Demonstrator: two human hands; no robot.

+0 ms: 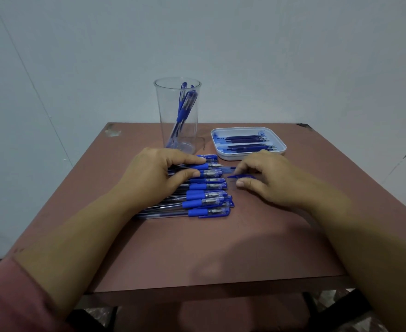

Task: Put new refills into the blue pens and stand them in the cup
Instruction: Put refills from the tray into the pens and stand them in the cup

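Several blue pens (205, 201) lie in a row on the brown table (197, 248), tips to the right. My left hand (158, 173) lies over the far end of the row and pinches one pen (208, 166) between thumb and forefinger. Just right of it, my right hand (266, 178) pinches a blue pen cap (239, 176) clear of that pen's tip. A tall clear cup (176, 113) behind the row holds a few blue pens, leaning. A white tray (247, 153) at the back right holds several dark blue refills (246, 141).
A pale wall rises right behind the table. The table's back corners (303, 127) are chipped. Its front edge runs across near my forearms, and dark table legs (309, 305) show below it. A pink sleeve (12, 298) covers my left upper arm.
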